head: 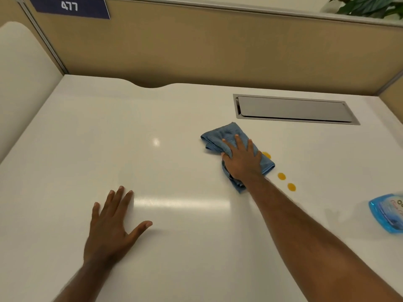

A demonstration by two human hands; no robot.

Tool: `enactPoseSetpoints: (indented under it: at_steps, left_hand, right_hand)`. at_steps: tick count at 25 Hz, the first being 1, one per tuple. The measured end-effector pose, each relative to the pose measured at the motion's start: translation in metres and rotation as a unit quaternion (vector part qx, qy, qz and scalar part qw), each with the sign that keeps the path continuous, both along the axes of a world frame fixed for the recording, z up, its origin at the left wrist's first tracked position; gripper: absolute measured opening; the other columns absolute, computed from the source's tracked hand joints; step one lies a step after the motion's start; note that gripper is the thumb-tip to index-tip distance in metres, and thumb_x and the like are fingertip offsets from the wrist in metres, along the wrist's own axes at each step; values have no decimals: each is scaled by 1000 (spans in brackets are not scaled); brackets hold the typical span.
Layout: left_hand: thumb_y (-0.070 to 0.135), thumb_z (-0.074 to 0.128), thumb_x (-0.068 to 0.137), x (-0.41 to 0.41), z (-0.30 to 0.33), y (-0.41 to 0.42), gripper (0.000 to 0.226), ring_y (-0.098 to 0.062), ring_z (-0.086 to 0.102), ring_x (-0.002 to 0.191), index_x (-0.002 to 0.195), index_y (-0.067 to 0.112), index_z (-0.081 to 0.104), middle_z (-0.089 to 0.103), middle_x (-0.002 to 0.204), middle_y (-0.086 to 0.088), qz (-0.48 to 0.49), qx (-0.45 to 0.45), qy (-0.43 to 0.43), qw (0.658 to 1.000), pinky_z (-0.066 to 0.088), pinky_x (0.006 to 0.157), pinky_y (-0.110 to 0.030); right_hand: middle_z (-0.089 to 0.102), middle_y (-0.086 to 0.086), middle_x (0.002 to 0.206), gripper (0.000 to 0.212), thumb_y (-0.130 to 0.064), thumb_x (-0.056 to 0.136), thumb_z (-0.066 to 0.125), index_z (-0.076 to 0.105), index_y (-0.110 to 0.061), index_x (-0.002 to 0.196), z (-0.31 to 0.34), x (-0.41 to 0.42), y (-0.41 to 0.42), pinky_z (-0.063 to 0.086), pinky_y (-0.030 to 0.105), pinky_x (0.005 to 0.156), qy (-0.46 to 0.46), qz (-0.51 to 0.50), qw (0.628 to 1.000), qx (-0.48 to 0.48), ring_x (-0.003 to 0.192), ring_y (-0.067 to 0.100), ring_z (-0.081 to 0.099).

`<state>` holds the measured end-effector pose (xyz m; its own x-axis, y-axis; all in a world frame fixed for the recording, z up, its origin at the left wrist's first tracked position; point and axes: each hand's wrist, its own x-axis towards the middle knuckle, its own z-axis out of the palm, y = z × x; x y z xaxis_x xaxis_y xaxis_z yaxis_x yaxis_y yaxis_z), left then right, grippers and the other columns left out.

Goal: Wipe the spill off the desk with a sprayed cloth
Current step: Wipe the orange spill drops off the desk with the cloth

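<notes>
A folded blue cloth [220,136] lies on the white desk [109,131], right of centre. My right hand [242,159] presses flat on top of it, fingers spread. Orange spill spots sit just right of the cloth: one spot [267,155] is partly under the cloth's edge, and two round spots [281,176] [291,187] lie free beside my forearm. My left hand [111,225] rests flat on the desk at the lower left, fingers apart, holding nothing. A blue spray bottle [387,214] lies at the right edge, cut off by the frame.
A grey metal cable hatch [294,110] is set into the desk behind the cloth. Beige partition walls [196,51] close the back and sides, with a sign reading 477 at the top left. A plant [368,5] shows beyond the partition.
</notes>
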<state>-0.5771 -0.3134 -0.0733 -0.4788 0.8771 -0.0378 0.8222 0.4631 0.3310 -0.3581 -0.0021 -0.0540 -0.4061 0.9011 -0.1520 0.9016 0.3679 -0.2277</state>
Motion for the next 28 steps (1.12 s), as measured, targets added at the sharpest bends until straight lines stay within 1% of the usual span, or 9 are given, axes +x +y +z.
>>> enactPoseSetpoints:
  at_steps: [4,7,9,11,13,15,17,23,28]
  left_hand:
    - [90,17,72,1,-2,1,103,-12,4,148,151,25,22,13,161,4,7,-8,8,1000,2,121,-46]
    - [90,15,73,4,-3,-2,103,-14,7,148,151,24,23,15,161,3,13,-14,13,1000,5,120,-47]
    - [89,14,73,13,0,-2,103,-16,9,148,150,23,26,16,161,1,22,-3,-5,1000,6,120,-48]
    - [89,16,74,36,5,2,102,-17,8,149,151,23,25,13,162,0,0,14,-24,1000,4,120,-46]
    - [87,19,75,70,7,8,99,-14,2,149,152,24,20,7,163,2,-47,26,-33,998,0,120,-42]
    - [86,21,77,100,8,15,97,-11,-1,149,152,26,16,5,163,4,-73,33,-43,996,-3,120,-39]
    - [86,22,77,118,7,21,96,-10,-2,149,152,27,15,5,163,5,-81,34,-41,995,-2,120,-39]
    - [88,21,74,123,6,26,101,-9,-2,149,152,25,15,6,163,5,-63,16,-28,997,0,121,-43]
    - [85,29,77,123,6,28,97,-9,4,149,151,23,22,15,162,3,-59,35,-40,997,5,121,-41]
  right_hand:
    - [11,-1,162,53,-50,96,35,19,-46,146,-8,13,-73,10,66,111,19,40,998,37,146,37,7]
    - [25,2,159,58,-50,88,42,30,-42,144,-17,18,-146,17,67,110,26,124,989,78,144,39,20]
    - [29,2,157,59,-45,85,49,34,-40,143,-21,33,-162,21,65,110,27,139,985,96,143,38,25]
    - [28,2,157,62,-36,85,55,35,-38,143,-18,60,-154,21,67,109,27,70,992,103,143,39,23]
    - [23,3,159,65,-32,86,55,29,-37,146,-16,95,-139,16,69,109,19,-40,994,96,144,41,16]
    - [15,2,161,67,-37,90,50,17,-40,148,-15,131,-122,10,71,108,0,-132,987,88,145,42,7]
    - [10,3,162,66,-43,93,46,11,-41,148,-13,157,-104,9,73,107,-12,-181,980,78,145,43,3]
    - [6,5,162,61,-50,95,37,8,-43,148,-15,152,-33,9,76,105,8,-216,976,41,144,44,1]
    - [3,5,162,56,-51,96,31,9,-45,147,-9,104,12,7,77,104,19,-138,990,25,143,47,-1]
